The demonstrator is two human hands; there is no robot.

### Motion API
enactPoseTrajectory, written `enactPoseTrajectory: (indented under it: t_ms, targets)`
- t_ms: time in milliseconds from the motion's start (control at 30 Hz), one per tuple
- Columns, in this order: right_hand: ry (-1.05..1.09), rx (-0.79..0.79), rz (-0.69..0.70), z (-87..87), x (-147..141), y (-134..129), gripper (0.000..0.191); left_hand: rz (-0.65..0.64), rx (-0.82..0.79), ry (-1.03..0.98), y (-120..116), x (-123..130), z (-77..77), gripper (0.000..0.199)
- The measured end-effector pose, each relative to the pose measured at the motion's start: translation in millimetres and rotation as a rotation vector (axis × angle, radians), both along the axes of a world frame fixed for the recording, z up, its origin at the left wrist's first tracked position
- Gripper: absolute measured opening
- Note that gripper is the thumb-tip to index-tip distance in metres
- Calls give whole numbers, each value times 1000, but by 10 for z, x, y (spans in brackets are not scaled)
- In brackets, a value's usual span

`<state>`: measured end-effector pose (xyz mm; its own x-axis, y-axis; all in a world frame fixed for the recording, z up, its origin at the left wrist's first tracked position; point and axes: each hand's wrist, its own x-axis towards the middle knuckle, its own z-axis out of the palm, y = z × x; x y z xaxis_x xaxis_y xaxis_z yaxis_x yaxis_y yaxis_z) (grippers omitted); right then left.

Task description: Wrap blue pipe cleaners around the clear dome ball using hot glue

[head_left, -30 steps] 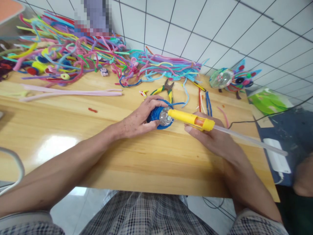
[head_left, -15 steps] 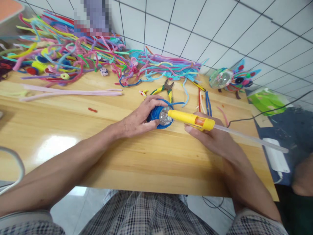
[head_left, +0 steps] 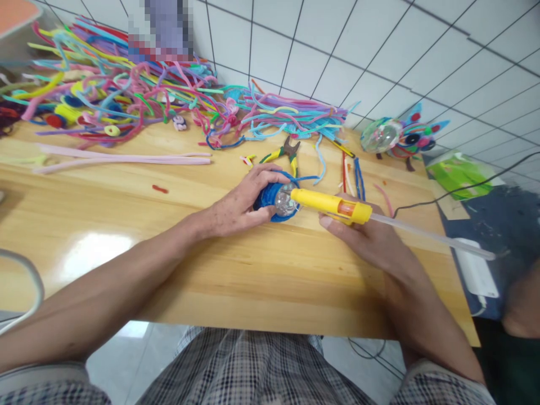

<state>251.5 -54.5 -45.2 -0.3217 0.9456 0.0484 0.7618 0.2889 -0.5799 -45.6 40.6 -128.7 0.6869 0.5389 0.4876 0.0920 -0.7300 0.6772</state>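
Head view: wooden table [head_left: 126, 225] as landmark. Near table centre, left hand [head_left: 238, 205] curled over a blue-wrapped clear ball [head_left: 280, 201], fingers closed around its far and near sides, ball resting on the tabletop. Just right of the ball, right hand [head_left: 367, 236] closed under a yellow glue gun [head_left: 331, 205], thumb along its near side, nozzle touching the ball's clear face. Clear glue stick [head_left: 430, 239] jutting from the gun's back end out past the table's right edge. Just behind the ball, pliers [head_left: 287, 153] with yellow-green handles lying flat. Along the table's far edge against the tiled wall [head_left: 379, 50], tangled heap of pipe cleaners [head_left: 126, 95] in pink, blue, green, yellow. Left of the pliers, straight pale pink stems [head_left: 126, 160] lying side by side. At the far right corner of the table, finished ball figure [head_left: 396, 136] with blue ears and coloured discs. Beyond the right edge, green packet [head_left: 462, 174] and black cable [head_left: 455, 192] trailing onto the tabletop. Below the near edge, checked shorts [head_left: 253, 365].
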Motion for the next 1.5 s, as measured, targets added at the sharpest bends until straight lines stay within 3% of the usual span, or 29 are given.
enactPoseTrajectory:
  t_ms: [633,1500]
  targets:
    - [48,8,-48,-49,-12,17,26,-3,17,2,-4,-4,-6,49]
    - [57,13,10,-97,-42,-37,23,10,7,11,14,6,-26,48]
